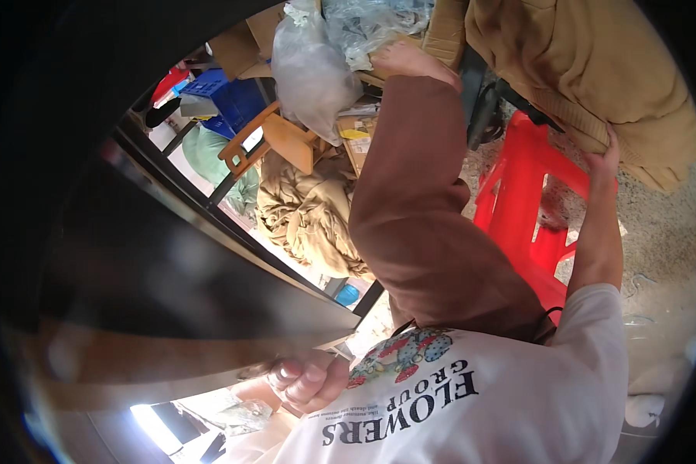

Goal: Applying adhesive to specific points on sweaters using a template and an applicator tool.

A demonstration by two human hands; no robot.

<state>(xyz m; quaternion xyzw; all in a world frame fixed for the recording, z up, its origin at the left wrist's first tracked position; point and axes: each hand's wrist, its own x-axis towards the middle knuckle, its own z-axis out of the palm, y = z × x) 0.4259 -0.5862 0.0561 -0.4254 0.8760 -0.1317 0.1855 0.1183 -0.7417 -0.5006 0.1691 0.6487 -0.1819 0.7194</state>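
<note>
My right hand (603,160) reaches out at the right and grips the ribbed edge of a tan-brown knit garment (595,69), which is part of a large heap. Close to my body, my left hand (311,380) is closed with its fingers curled, just by the edge of a dark tabletop (170,263). Whatever is in it, if anything, is hidden. Below the right forearm stands a red plastic stool (514,182).
Under the table lies a pile of tan cloth (305,213). Beyond it are a small wooden chair (286,139), a blue crate (236,100) and a clear plastic bag (309,73). My bare foot (414,60) rests near cardboard (445,35).
</note>
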